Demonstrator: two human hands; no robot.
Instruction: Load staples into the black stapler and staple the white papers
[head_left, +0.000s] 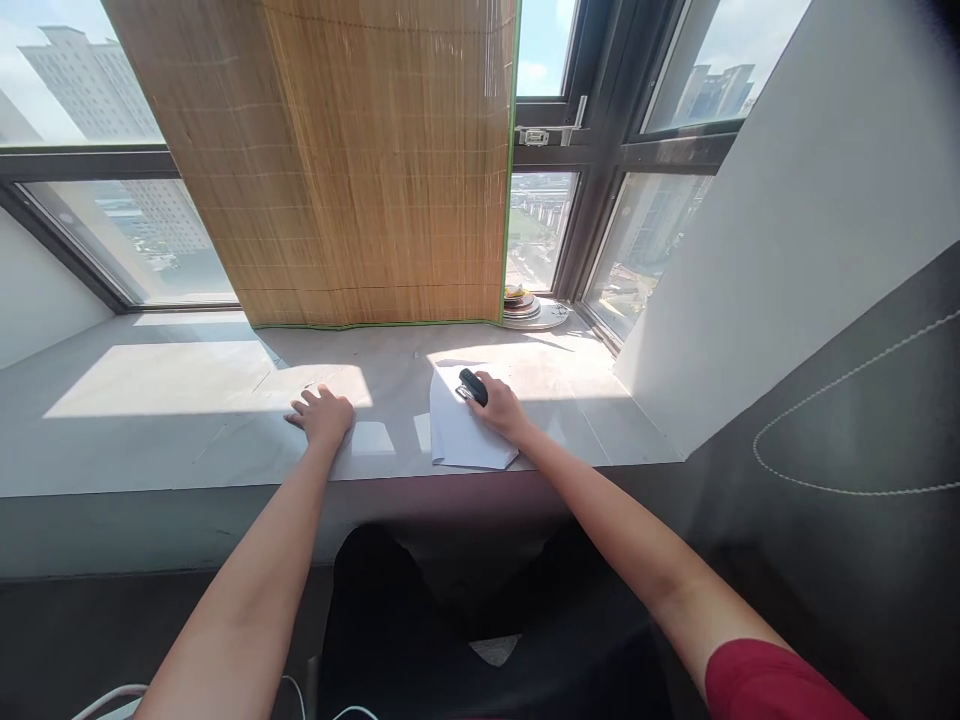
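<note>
Right hand (498, 406) is closed around a black stapler (472, 385), its long axis slanting forward and left over the white paper (465, 435); left hand (325, 413), farther from it, lies with spread fingers on the sill (401, 390).

One left hand (321, 415), one right hand (498, 408), one stapler (472, 387).
Two bare forearms (259, 575), one red sleeve (772, 682) and two dark trouser legs (382, 610); one batch of white paper (471, 437), its sheets too closely laid to count; one windowsill (135, 450), one bamboo blind (390, 170), and six window panes (544, 215) showing, three upper and three lower; one window handle (576, 118); one stack of dishes (523, 308), too small to number singly; one beaded cord (847, 492); white cable (116, 690) in three visible lengths, whether joined or separate unclear.
</note>
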